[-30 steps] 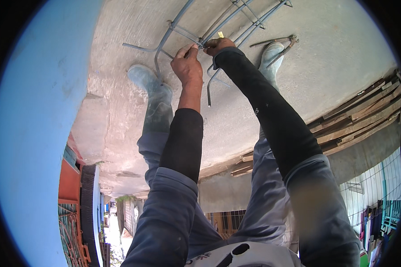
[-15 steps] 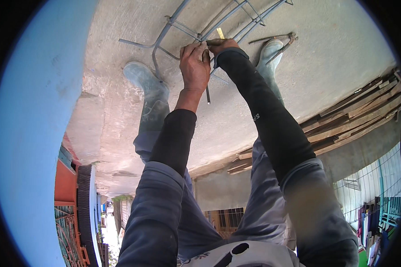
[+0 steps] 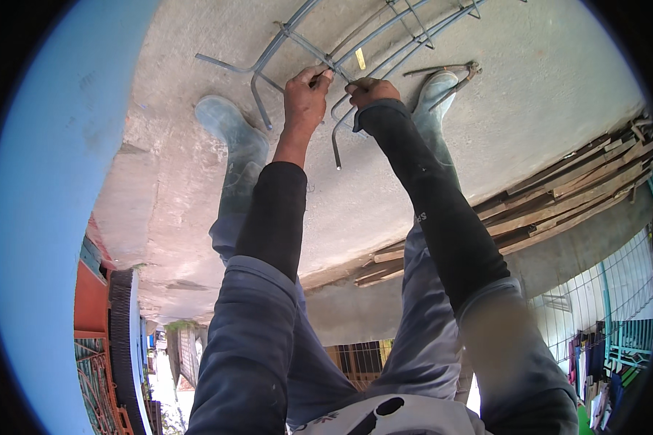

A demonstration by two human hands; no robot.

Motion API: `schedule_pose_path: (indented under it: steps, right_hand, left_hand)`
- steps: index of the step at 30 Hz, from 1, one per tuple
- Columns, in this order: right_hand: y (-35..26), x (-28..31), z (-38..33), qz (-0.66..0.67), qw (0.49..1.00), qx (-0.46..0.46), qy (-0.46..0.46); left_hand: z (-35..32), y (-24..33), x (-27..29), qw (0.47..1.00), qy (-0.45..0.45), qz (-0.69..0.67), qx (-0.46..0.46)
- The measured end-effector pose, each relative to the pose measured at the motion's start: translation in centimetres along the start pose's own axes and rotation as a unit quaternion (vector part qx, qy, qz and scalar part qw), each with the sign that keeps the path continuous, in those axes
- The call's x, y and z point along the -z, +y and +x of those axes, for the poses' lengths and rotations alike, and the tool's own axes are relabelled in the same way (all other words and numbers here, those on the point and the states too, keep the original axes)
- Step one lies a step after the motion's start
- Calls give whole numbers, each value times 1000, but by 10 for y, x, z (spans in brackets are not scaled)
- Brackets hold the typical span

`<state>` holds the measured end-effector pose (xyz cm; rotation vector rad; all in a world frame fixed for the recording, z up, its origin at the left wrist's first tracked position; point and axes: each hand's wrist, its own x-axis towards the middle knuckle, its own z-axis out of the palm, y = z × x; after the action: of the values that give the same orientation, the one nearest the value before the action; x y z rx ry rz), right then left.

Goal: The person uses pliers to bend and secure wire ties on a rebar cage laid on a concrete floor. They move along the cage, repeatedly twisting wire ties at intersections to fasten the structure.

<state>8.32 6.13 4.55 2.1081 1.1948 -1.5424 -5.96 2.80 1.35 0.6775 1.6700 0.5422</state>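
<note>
A grey steel rebar cage [image 3: 389, 30] with bent bar ends lies on the concrete at the top. Its near cross stirrup [image 3: 305, 45] slants down toward my hands. My left hand [image 3: 306, 100] is closed, thumb and forefinger pinched at the stirrup where it crosses a long bar. Just right of it, my right hand [image 3: 374, 93] is closed too, fingertips at the stirrup's near end. Any thin wire in the fingers is too small to make out. A small gap separates the hands. Rusty long-handled pincers [image 3: 473, 68] lie beside and across my right boot [image 3: 434, 109].
My left boot [image 3: 232, 130] stands close to a hooked bar end. A blue wall [image 3: 58, 145] rises at the left. Stacked wooden boards [image 3: 559, 196] lie to the right, near a wire mesh fence [image 3: 584, 290]. A yellow strip [image 3: 360, 59] lies by the cage.
My hands have moved apart, the left one going slightly left and the right one slightly right and down. More of the stirrup and the bent bar ends now shows between them.
</note>
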Motion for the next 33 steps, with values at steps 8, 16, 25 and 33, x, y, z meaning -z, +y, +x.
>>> schedule_pose_path:
  steps: [8,16,25,33]
  right_hand:
    - [-34,-15,-3,-212,975,47,-40]
    - [-83,27,57,-399,902,130,-103]
    - [33,27,27,-103,948,274,-127]
    - [87,69,27,54,965,-76,243]
  left_hand:
    - [7,4,4,998,-19,-50,33]
    - [2,9,0,999,-3,-32,13]
    - [4,3,-7,999,14,-34,34]
    - [-3,1,0,998,13,-43,54]
